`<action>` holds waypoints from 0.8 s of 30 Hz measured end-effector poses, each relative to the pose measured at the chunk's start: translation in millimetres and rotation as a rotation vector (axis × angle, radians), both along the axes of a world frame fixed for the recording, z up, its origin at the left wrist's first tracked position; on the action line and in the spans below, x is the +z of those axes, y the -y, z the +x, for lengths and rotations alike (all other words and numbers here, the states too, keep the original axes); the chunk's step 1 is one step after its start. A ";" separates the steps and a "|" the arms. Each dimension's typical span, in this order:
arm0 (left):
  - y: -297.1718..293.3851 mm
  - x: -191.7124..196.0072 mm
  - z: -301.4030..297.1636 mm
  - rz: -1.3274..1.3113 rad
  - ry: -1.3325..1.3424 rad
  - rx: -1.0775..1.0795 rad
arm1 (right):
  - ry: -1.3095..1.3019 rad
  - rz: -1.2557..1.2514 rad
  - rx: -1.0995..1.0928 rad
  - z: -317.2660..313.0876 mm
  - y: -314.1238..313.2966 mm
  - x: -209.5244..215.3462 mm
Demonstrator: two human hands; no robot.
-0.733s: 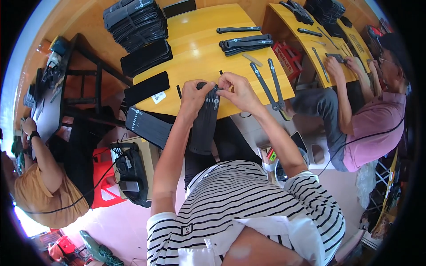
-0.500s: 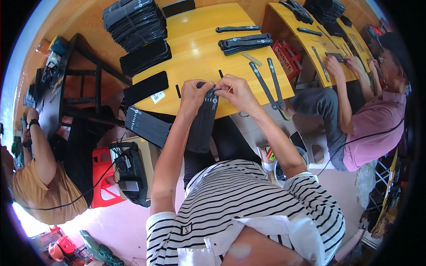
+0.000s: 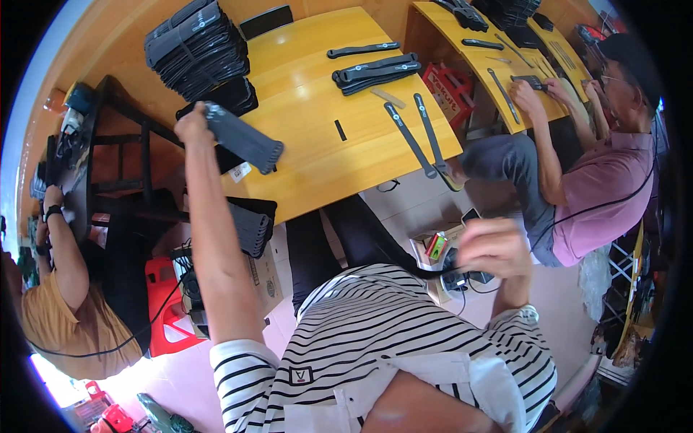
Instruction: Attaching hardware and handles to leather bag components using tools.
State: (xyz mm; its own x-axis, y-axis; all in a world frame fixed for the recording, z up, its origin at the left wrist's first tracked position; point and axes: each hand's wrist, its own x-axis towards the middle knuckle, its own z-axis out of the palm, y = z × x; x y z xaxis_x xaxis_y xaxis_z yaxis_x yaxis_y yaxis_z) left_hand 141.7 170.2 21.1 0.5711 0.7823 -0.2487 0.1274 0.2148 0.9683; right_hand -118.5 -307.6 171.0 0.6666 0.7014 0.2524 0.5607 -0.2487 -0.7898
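Carrying a black sheath, fingers clamped on its end, the left hand is swinging toward the black stack, needing a square set-down, while the right hand is blurring low, fingers unreadable.

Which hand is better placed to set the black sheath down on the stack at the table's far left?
Left, probably. The left hand already grips the black sheath over the table's left side, close to the stack. The right hand is blurred, off the table by the person's body.

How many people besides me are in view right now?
2: a person in an orange shirt at the left edge, and a person in a pink shirt seated at the right table. Others may be hidden.
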 end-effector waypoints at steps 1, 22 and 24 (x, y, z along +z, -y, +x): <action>-2.9 8.8 -0.2 -0.064 0.137 -0.019 | -0.063 -0.007 -0.068 -1.8 17.4 6.0; 125.4 45.8 -121.5 -0.217 0.200 -0.855 | -0.649 -0.228 -0.067 242.9 -44.6 -130.3; 125.0 40.4 -124.2 -0.203 0.179 -0.867 | -0.622 -0.326 -0.122 253.8 -52.5 -140.0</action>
State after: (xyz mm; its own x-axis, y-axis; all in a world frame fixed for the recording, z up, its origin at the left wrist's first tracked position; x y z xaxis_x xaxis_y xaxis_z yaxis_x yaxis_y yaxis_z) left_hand 17.5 45.2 61.5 0.9825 0.0109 -0.1858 0.1752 0.2823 0.9432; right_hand 135.3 -255.1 30.9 0.6974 0.5879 -0.4098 -0.0165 -0.5586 -0.8293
